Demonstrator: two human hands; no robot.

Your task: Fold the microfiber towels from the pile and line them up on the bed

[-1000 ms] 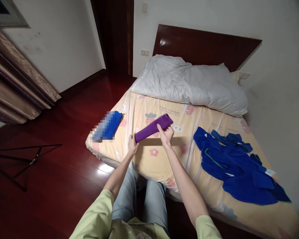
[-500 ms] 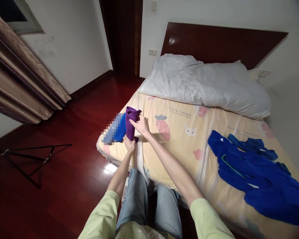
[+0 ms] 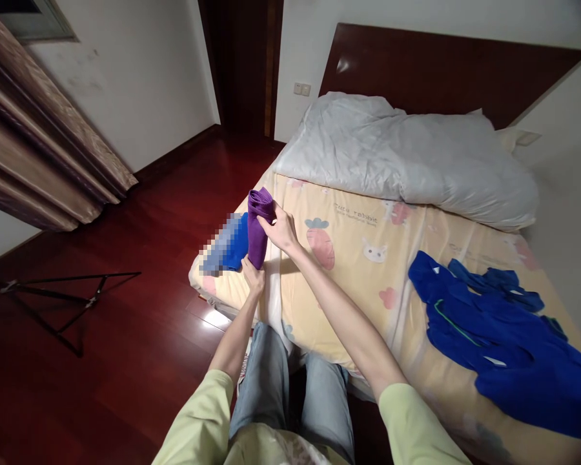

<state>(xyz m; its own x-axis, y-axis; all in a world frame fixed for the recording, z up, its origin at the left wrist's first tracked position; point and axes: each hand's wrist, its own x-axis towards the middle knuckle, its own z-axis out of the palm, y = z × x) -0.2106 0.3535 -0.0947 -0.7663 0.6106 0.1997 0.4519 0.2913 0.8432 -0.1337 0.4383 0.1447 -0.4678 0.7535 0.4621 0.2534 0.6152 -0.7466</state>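
Note:
A folded purple cloth (image 3: 258,227) stands nearly upright above the near left corner of the bed (image 3: 348,258). My left hand (image 3: 254,276) grips its lower end. My right hand (image 3: 281,229) pinches its upper part from the right. Just left of the purple cloth lies a folded blue cloth (image 3: 235,242), partly blurred, on the yellow cartoon-print sheet.
A heap of blue clothes (image 3: 494,329) lies on the right side of the bed. A white duvet (image 3: 407,158) is bunched at the dark headboard (image 3: 445,71). Dark red wooden floor, a black metal stand (image 3: 53,300) and brown curtains (image 3: 43,161) are on the left.
The purple cloth went from lying slanted over the middle of the sheet to standing upright at the left corner beside the blue cloth. Both hands moved left with it.

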